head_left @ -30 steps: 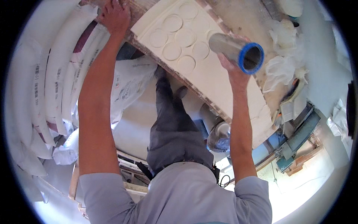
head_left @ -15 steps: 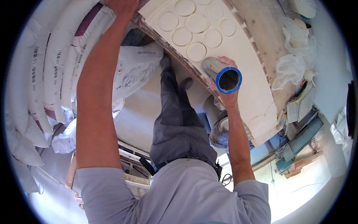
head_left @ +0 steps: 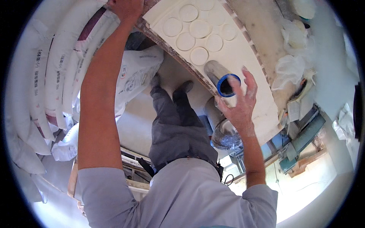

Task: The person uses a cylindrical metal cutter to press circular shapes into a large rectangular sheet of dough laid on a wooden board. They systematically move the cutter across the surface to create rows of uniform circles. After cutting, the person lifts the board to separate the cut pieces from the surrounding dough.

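A pale, smooth slab (head_left: 243, 79), dough or clay by its look, lies on the table with several round outlines (head_left: 200, 28) pressed into its far part. On its nearer part stands a grey tube (head_left: 216, 72) with a blue rim, its open end facing up. My right hand (head_left: 243, 102) hovers over that rim, fingers spread and dusted white; whether a fingertip touches the rim I cannot tell. My left hand (head_left: 127, 9) is at the top edge of the view, by the table's far left corner, its fingers mostly cut off by the frame.
White sacks (head_left: 61, 76) are stacked at the left, and another white sack (head_left: 138, 72) stands beside the table. Crumpled clear plastic bags (head_left: 291, 72) lie to the right of the slab. Below the table edge sits a shiny round container (head_left: 226, 135).
My right hand has let go of the tube and drawn back toward me, opening its fingers. The tube stays upright on the slab. My left hand stays near the corner.
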The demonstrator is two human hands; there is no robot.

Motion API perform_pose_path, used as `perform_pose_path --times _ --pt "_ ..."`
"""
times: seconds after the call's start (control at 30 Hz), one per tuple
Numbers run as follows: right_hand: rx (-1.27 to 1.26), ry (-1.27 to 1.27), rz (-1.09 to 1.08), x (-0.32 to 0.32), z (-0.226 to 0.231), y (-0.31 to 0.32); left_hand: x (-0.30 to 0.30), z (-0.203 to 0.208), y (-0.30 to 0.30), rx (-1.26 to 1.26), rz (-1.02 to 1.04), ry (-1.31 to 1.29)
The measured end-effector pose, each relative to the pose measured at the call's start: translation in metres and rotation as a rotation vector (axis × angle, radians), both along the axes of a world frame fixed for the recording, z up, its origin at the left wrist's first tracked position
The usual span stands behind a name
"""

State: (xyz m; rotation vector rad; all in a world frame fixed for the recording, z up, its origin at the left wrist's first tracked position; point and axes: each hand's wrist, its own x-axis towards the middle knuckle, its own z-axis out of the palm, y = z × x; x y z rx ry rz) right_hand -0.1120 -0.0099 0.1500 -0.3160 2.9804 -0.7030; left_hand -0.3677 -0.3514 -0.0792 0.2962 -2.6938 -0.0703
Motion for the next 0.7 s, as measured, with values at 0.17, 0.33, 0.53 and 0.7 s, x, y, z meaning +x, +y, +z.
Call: perform_pose_path --times 0.17,0.33,0.53,0.7 --pt "0.182 0.169 0.253 -0.034 -0.035 -0.012 -0.002 -0.002 0.004 0.026 -0.025 0.027" --pt "0.157 0.250 0.317 -0.028 -0.066 0.001 -0.003 0.020 0.023 0.134 0.040 -0.159" --pt "0.140 0.239 0.027 -0.012 -0.067 -0.019 -0.004 -0.022 -0.007 -0.037 -0.104 0.048" --pt "-0.560 0.307 -0.604 0.020 -0.097 -0.036 -0.010 -0.035 -0.015 -0.065 -0.136 0.086"
